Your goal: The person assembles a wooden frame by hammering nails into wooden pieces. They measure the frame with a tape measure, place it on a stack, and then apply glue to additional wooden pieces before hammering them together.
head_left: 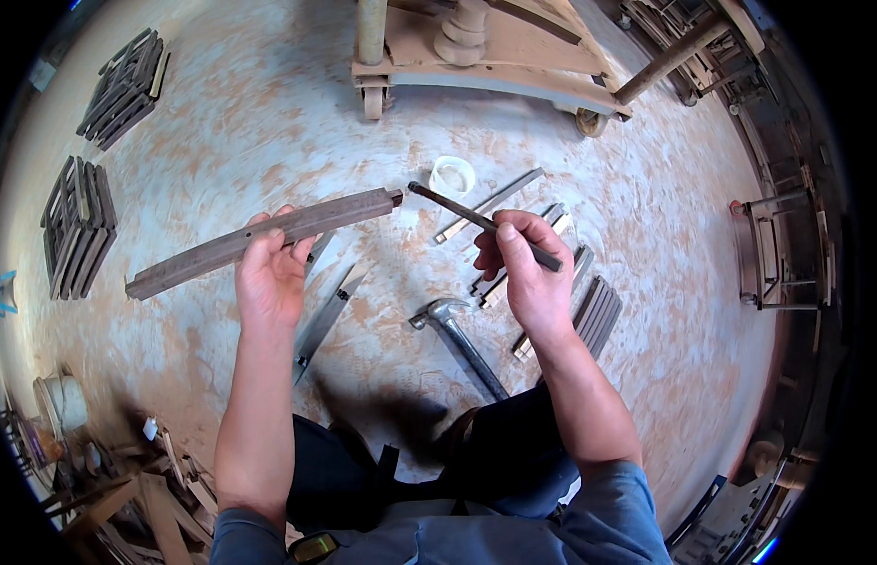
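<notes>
My left hand (272,268) is closed around the middle of a dark wooden rail (189,262), lifted above the floor and slanting up to the right. A small tenon shows at its right end. In my right hand (533,273) is a thin dark stick (457,209), pinched near its lower end. Its blackened tip points up-left, close to the tenon but apart from it. Just beyond that tip, a round white plastic tub (451,176) stands on the floor. A claw hammer (462,344) lies on the floor between my forearms, near my legs.
Several wooden strips (599,315) lie by my right hand, and a notched piece (330,320) lies under my left. Stacked wooden frames (79,226) stand at the far left. A wheeled wooden cart (495,80) is ahead. Scrap wood (161,513) fills the lower left.
</notes>
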`<move>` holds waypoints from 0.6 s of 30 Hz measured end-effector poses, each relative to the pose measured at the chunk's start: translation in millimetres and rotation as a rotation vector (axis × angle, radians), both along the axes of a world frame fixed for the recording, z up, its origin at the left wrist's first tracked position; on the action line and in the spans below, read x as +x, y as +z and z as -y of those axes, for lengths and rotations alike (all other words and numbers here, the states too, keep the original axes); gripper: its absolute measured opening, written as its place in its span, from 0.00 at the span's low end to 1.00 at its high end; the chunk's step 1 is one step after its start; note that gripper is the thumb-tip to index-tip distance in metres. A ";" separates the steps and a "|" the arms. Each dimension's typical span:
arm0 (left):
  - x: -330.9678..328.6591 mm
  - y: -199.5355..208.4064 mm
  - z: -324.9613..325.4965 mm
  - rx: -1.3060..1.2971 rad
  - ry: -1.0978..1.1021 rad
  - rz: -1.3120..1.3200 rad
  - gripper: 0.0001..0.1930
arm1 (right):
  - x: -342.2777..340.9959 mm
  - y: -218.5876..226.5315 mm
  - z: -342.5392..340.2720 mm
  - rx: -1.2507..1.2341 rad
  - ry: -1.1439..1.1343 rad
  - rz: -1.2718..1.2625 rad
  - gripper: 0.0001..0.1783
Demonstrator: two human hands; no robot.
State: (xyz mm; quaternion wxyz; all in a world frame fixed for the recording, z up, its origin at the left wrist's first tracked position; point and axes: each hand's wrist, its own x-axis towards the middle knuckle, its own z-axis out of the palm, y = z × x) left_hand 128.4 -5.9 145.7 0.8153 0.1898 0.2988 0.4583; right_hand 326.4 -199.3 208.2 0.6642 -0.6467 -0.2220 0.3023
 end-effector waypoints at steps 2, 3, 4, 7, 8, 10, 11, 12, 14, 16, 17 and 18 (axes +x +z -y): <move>1.6 0.2 0.5 0.010 0.005 -0.018 0.16 | -1.7 -1.4 0.9 -0.021 0.008 -0.005 0.11; 1.9 0.1 0.6 0.016 0.009 -0.028 0.16 | -2.0 -3.7 0.8 -0.046 0.025 0.006 0.11; 1.9 -0.6 0.3 0.019 0.007 -0.030 0.16 | -2.0 -6.9 0.8 -0.072 0.042 0.016 0.12; 2.7 0.1 0.1 0.039 0.006 -0.053 0.16 | 2.3 -12.9 -0.2 -0.084 0.050 0.027 0.12; 3.9 2.5 0.9 0.053 0.005 -0.070 0.17 | 4.4 -13.5 -0.2 -0.093 0.043 0.029 0.12; 3.6 5.0 0.3 0.094 -0.003 -0.072 0.16 | 8.5 -12.1 -0.1 -0.077 0.013 0.065 0.15; 2.3 4.8 -1.1 0.119 -0.011 -0.056 0.16 | 9.6 -10.9 0.0 -0.055 0.000 0.055 0.14; 2.5 4.7 -2.5 0.143 -0.024 -0.038 0.16 | 10.9 -8.3 0.9 -0.035 -0.017 0.047 0.14; 2.7 7.3 -3.9 0.123 -0.030 0.025 0.19 | 12.1 -5.4 2.8 0.012 -0.024 -0.006 0.11; 2.1 7.1 -4.5 0.127 -0.046 0.075 0.21 | 12.1 -3.3 3.3 0.024 -0.019 -0.037 0.11; 1.6 5.8 -4.9 0.140 -0.058 0.095 0.22 | 11.4 -1.4 2.3 -0.001 -0.010 -0.064 0.11; 0.9 4.7 -5.2 0.154 -0.071 0.116 0.23 | 10.1 -1.6 1.9 -0.020 -0.004 -0.064 0.12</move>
